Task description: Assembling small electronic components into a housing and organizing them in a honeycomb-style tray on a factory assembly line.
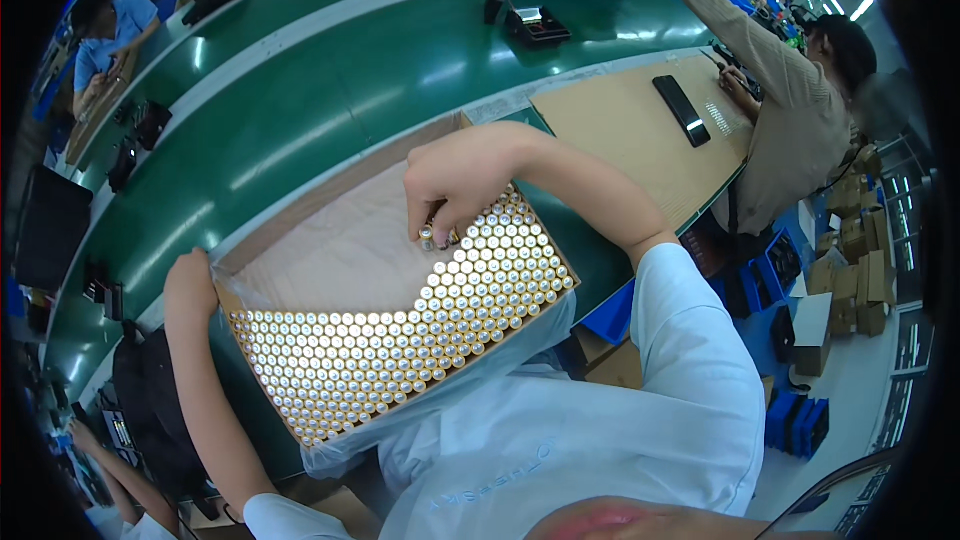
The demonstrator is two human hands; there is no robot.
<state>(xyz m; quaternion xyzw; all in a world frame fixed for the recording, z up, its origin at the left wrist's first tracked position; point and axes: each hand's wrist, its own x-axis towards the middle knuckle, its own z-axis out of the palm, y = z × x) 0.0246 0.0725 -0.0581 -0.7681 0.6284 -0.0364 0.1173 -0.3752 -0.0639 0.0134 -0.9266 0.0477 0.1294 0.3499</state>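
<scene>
An open cardboard box (345, 152) lined with clear plastic lies tilted in front of me. Upright cylindrical batteries (350, 350) with shiny gold-silver tops stand in tight rows across its near and right parts. My right hand (460, 180) reaches in from the right, its fingers pinched around a few batteries (427, 237) at the edge of the rows. How many it holds is partly hidden by the fingers. At the box's far left corner, my left hand (192, 280) is closed on the rim, its fingertips mostly out of sight.
Bare plastic liner (330, 230) covers the box's far left part. A green table (330, 90) runs beyond it. To the right, a person (800, 110) works at a brown board (610, 120) holding a black device (682, 110). Blue bins (770, 270) and cartons (850, 280) stand beyond.
</scene>
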